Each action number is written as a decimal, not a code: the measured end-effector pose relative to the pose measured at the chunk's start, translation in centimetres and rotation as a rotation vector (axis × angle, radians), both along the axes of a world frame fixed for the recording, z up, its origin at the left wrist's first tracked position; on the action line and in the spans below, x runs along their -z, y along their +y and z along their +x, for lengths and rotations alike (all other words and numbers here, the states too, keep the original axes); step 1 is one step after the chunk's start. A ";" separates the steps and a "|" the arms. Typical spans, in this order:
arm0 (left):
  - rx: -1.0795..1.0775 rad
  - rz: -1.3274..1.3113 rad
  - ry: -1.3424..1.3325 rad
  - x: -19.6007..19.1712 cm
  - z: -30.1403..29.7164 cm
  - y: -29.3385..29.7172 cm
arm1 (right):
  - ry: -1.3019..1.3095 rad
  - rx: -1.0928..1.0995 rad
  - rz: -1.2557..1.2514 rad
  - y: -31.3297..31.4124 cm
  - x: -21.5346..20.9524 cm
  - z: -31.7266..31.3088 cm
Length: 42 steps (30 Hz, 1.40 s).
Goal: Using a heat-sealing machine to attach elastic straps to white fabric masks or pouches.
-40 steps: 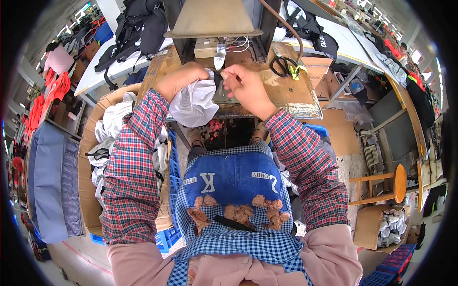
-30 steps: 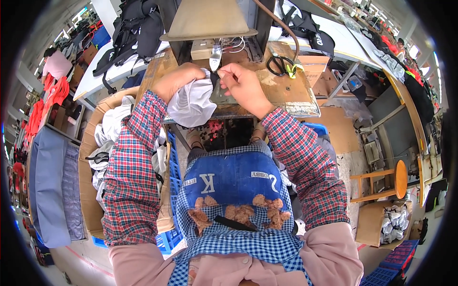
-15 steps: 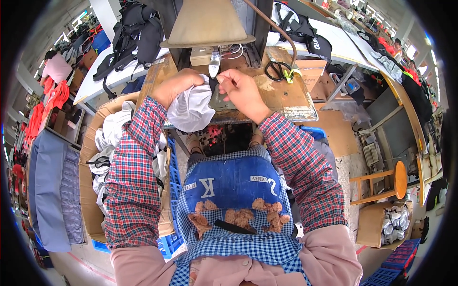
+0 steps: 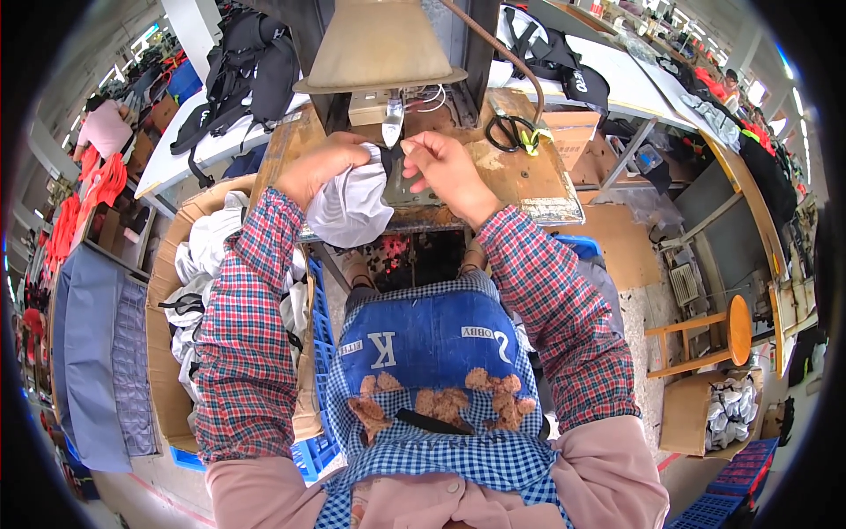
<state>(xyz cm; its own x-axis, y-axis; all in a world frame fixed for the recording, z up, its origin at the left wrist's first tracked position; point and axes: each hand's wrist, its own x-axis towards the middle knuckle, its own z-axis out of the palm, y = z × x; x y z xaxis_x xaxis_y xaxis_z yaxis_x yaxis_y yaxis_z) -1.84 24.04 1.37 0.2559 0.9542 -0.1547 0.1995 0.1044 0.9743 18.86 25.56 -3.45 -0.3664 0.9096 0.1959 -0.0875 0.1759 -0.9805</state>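
Bunched in my left hand [image 4: 319, 169] is a piece of white fabric [image 4: 351, 210], its loose part hanging over the front edge of the wooden worktable [image 4: 539, 181]. A dark strip [image 4: 388, 162] shows at the fabric's right side. My right hand [image 4: 448, 175] is just to the right, thumb and index finger pinched together; what they hold, if anything, is too small to make out. Between and beyond both hands is the shiny metal tip [image 4: 393, 125] of a bench machine, under a wide beige cone-shaped cover [image 4: 379, 51].
Black-handled scissors [image 4: 504, 132] lie right of the machine. A cardboard box [image 4: 167, 353] of white fabric pieces stands at my left. Black bags [image 4: 251, 75] rest on the white table behind. A wooden stool [image 4: 738, 331] and another box [image 4: 683, 414] stand at right.
My left hand and the white fabric have shifted slightly left and toward me, away from the metal tip. My right hand stays pinched in nearly the same place.
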 end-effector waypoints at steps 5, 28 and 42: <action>-0.014 -0.007 0.017 -0.3 -0.1 -0.1 | 0.068 -0.030 -0.114 -0.1 -0.3 0.0; 0.201 -0.033 -0.036 3.2 -0.6 -4.8 | -0.043 0.025 0.344 -5.8 1.7 0.5; 0.301 0.462 0.219 3.8 -3.2 -5.9 | -0.181 0.153 0.410 -5.5 1.7 0.9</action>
